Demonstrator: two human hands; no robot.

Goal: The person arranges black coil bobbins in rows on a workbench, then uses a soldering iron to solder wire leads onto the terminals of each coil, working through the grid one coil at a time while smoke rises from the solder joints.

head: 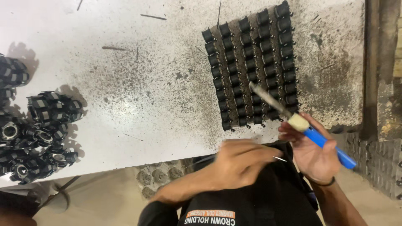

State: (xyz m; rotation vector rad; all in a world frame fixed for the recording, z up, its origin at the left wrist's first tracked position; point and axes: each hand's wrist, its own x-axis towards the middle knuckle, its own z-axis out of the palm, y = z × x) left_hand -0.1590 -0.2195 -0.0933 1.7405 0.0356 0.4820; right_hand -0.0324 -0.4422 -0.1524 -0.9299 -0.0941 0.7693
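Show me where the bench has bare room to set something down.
Bare table lies between the pile of black round parts at the left edge and the rows of small black parts. It is crowded at the near right, where the right hand holds a blue-handled tool.

The right hand (pixel 314 152) is raised with its palm turned up and its fingers (pixel 293 136) curled closed, a dark band at the wrist. The left hand (pixel 238 161) lies palm down, blurred, its fingers reaching toward the right one, forearm bare.
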